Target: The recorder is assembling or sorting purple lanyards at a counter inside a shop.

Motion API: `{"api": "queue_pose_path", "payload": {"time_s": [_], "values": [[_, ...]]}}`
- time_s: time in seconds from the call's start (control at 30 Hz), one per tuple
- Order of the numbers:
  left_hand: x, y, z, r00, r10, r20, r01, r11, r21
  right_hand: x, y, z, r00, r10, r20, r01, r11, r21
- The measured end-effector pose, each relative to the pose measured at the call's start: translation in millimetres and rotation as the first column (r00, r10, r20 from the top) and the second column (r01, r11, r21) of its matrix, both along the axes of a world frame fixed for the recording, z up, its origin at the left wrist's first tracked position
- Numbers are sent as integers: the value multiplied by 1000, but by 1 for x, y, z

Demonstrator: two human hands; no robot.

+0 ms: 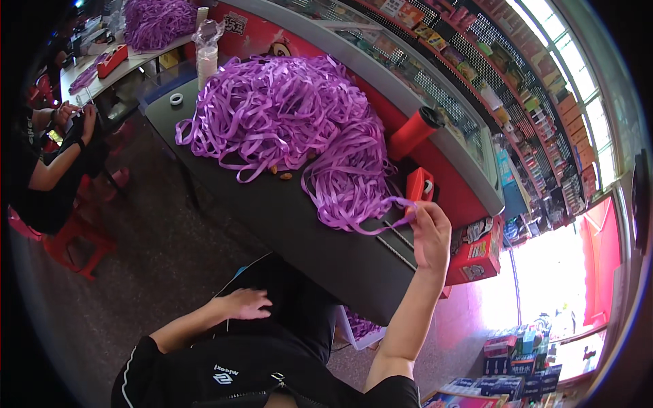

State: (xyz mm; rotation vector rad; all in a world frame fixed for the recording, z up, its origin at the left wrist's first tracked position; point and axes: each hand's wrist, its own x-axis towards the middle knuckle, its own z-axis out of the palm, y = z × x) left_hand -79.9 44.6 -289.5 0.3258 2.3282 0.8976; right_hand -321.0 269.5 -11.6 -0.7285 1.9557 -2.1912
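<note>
Wide fisheye view from head height, downward over table [326, 255] and hands [431, 234]

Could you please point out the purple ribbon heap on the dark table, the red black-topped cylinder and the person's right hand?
Purple ribbon heap [282, 112], head view: its middle.
Red cylinder [411, 136], head view: its side.
Right hand [432, 234], head view: middle of the hand.

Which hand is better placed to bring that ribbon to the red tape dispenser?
Probably the right: the right hand has a purple ribbon between its fingers, close beside the red tape dispenser. The left hand is near the lap, away from both.
</note>
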Motion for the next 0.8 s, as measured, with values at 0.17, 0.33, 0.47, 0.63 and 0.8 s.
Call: {"api": "queue_pose_path", "payload": {"time_s": [0.17,0.33,0.47,0.63,0.8], "values": [[-30,15,172,802,398,-446,-50,789,613,89,44,-4,984,147,-104,-166,964,-208],[-66,56,223,647,405,-646,186,738,649,159,122,-7,955,230,-185,-294,801,-522],[-107,90,234,761,302,-574,184,748,638,188,166,0,995,-97,-17,80,895,-439],[-187,153,250,820,167,-547,184,829,529,150,195,-4,860,-476,185,460,879,125],[-280,215,228,784,47,-619,222,910,350,49,248,-65,854,-519,-36,494,788,366]]}}
